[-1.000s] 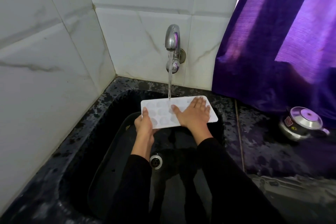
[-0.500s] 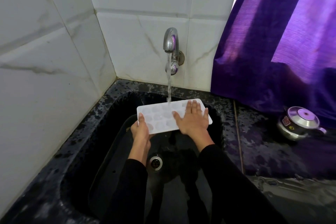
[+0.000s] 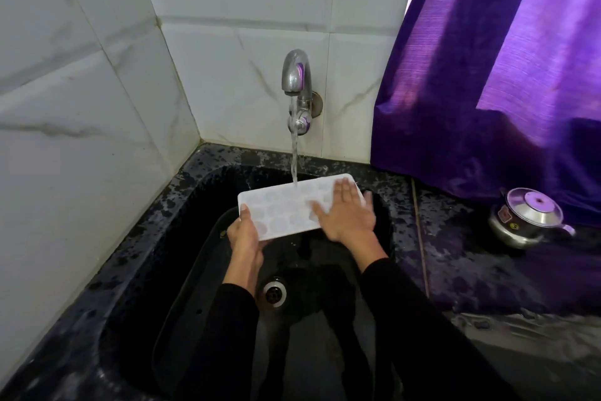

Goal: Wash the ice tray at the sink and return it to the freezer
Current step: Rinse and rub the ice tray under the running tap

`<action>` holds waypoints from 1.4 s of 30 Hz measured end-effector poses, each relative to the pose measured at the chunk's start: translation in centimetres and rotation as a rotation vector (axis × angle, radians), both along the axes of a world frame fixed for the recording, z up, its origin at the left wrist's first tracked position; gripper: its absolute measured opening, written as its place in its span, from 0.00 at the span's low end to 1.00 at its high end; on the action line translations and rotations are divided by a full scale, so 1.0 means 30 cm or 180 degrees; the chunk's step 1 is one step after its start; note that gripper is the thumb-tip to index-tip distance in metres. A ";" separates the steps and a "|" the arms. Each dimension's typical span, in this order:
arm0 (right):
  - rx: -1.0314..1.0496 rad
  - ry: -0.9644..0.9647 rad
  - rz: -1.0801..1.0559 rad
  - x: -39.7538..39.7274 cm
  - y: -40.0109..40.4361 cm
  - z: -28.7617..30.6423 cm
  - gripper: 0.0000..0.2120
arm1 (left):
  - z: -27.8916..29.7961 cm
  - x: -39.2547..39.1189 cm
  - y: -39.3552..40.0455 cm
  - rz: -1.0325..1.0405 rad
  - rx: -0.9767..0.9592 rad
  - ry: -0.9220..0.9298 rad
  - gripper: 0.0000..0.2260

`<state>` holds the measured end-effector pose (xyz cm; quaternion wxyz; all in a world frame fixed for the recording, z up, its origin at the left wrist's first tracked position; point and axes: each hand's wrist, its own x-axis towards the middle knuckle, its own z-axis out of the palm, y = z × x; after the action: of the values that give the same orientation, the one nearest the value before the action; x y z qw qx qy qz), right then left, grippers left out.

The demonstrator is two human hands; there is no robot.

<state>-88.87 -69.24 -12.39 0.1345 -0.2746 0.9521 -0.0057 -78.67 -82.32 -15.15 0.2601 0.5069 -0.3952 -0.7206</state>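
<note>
A white ice tray (image 3: 286, 208) with round cells is held flat over the black sink (image 3: 182, 238), under the water running from the steel tap (image 3: 297, 75). My left hand (image 3: 245, 234) grips the tray's near left corner, thumb on top and fingers beneath. My right hand (image 3: 346, 213) lies flat on the tray's right half with straight, spread fingers, blurred by motion. The stream lands on the tray's far edge near the middle.
The drain (image 3: 274, 294) sits in the sink floor between my forearms. White marble tiles close off the left and back. A purple curtain (image 3: 487, 75) hangs at the right, above a steel lidded pot (image 3: 527, 217) on the dark speckled counter.
My right hand has slid toward the tray's right end, rubbing its surface. The left hand keeps its grip on the left corner. Water keeps running.
</note>
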 end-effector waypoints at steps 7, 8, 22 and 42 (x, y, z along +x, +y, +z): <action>-0.0418 0.0077 0.0558 0.158 -0.114 -0.013 0.32 | -0.004 -0.030 0.079 -0.0329 -0.0140 -0.0025 0.15; -0.0467 0.0085 0.0863 0.181 -0.129 -0.012 0.30 | -0.012 -0.031 0.086 -0.0339 -0.0127 -0.0007 0.16; -0.0402 0.0005 0.0796 0.171 -0.128 -0.024 0.33 | -0.014 0.001 0.077 -0.0092 -0.0212 -0.0060 0.17; -0.0838 -0.0776 -0.0761 0.027 -0.009 0.008 0.34 | -0.106 0.149 0.086 -0.0170 0.0491 0.0018 0.27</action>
<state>-88.05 -69.50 -12.15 0.2099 -0.1722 0.9456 -0.1792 -74.19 -79.75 -18.31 0.2020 0.5126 -0.3511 -0.7570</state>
